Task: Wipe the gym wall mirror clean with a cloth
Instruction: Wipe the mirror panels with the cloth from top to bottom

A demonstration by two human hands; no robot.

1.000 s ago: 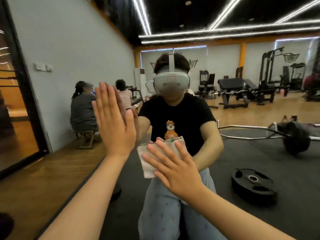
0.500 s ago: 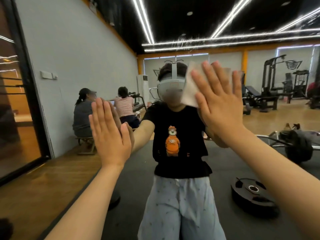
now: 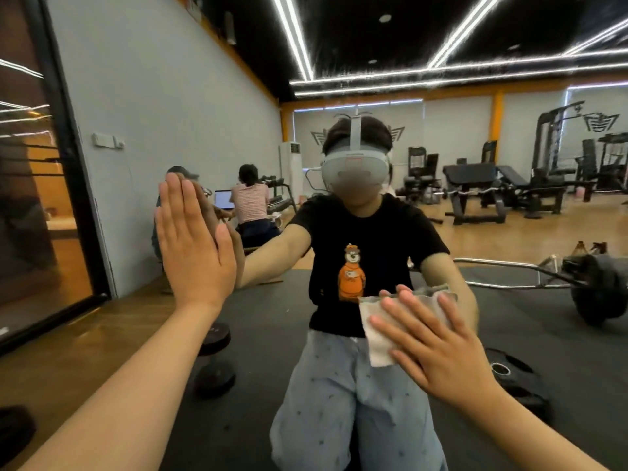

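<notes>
My right hand (image 3: pixel 438 341) presses the white cloth (image 3: pixel 375 338) flat on the mirror (image 3: pixel 509 300), fingers (image 3: pixel 413 316) spread, low and right. My left hand (image 3: pixel 193 246) braces higher left, fingers together; most glass lies above the cloth

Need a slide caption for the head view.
Right hand presses a white cloth flat against the gym wall mirror; left hand rests open-palmed on it.

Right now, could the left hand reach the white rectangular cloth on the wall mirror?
Probably yes. The left hand lies flat on the wall mirror, and only bare glass separates it from the white rectangular cloth, though the right hand presses on that cloth.
</notes>
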